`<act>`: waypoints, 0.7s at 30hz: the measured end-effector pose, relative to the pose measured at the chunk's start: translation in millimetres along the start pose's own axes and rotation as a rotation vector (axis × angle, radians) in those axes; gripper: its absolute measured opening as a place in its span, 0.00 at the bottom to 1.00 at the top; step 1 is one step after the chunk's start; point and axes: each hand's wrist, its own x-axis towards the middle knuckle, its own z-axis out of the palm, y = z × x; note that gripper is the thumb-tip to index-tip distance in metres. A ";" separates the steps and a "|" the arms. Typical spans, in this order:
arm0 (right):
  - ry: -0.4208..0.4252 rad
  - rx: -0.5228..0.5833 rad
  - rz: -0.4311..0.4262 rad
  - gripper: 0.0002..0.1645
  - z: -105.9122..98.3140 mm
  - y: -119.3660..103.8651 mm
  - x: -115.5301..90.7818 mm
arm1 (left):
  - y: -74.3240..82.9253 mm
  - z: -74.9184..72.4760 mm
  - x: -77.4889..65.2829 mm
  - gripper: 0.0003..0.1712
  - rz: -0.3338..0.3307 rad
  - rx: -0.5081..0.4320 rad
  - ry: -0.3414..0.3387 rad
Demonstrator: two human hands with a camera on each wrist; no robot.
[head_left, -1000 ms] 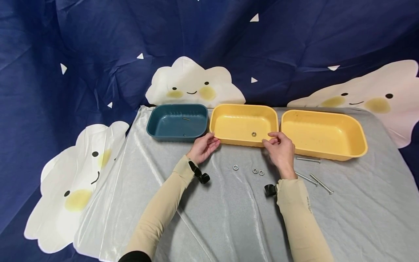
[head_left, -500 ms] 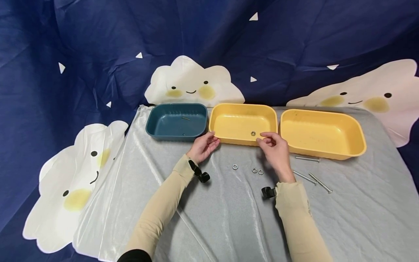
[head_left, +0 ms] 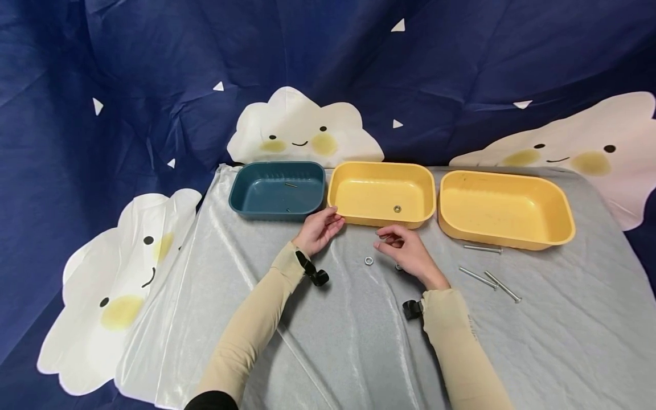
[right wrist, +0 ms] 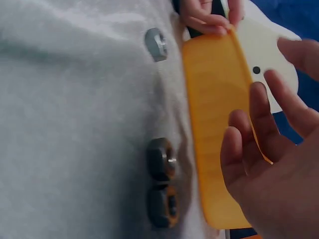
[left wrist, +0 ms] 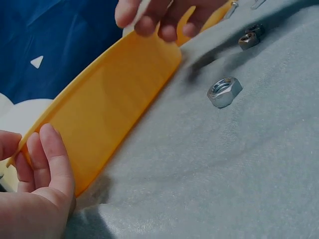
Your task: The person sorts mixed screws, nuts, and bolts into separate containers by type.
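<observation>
Left hand (head_left: 319, 232) pinching the middle yellow rectangular plastic bin (head_left: 376, 193)
Right hand (head_left: 407, 251) just in front, fingers apart, near a silver metal hex nut (head_left: 369, 261)

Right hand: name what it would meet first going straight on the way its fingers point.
Likely the front wall of the middle yellow bin, near the corner the left hand holds; height is unclear, so the right hand might pass over it.

Navy backdrop (head_left: 328, 51) spans far side, white triangles (head_left: 399, 26) scattered; smiling pale clouds (head_left: 299, 117) sit left, far, right; grey cloth (head_left: 348, 341) lies near, creased.
</observation>
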 end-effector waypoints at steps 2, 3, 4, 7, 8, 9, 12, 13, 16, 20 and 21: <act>-0.044 -0.025 -0.009 0.20 2.4 4.1 1.6 | 0.4 0.3 -0.2 0.04 0.000 0.000 0.001; -0.062 -0.031 -0.019 0.20 3.8 10.0 3.5 | 0.5 0.2 -0.2 0.04 -0.001 -0.001 0.001; -0.075 -0.042 -0.034 0.20 4.7 10.9 3.7 | 0.7 0.2 -0.6 0.04 -0.001 0.000 0.001; -0.101 -0.085 -0.070 0.19 6.9 13.9 4.1 | 0.9 0.2 -1.4 0.04 0.000 0.002 0.001; -0.105 -0.104 -0.082 0.19 7.6 15.0 4.2 | 0.9 0.2 -1.8 0.04 -0.001 0.004 0.002; -0.109 -0.121 -0.087 0.18 8.3 15.4 4.2 | 0.9 0.2 -2.0 0.04 -0.002 0.004 0.001; -0.123 -0.178 -0.103 0.17 10.2 17.9 4.4 | 0.9 -0.1 -2.3 0.04 -0.007 0.000 -0.001; -0.128 -0.194 -0.106 0.17 10.7 18.5 4.6 | 0.9 -0.2 -2.3 0.04 -0.007 -0.002 -0.002; -0.144 -0.226 -0.108 0.17 11.5 20.2 5.4 | 0.6 -0.7 -1.7 0.04 -0.005 -0.008 -0.008; -0.162 -0.237 -0.106 0.17 12.1 21.3 6.2 | 0.2 -1.1 -0.9 0.04 -0.003 -0.012 -0.011; -0.165 -0.239 -0.105 0.17 12.5 21.3 6.2 | 0.2 -1.1 -0.9 0.04 -0.004 -0.014 -0.012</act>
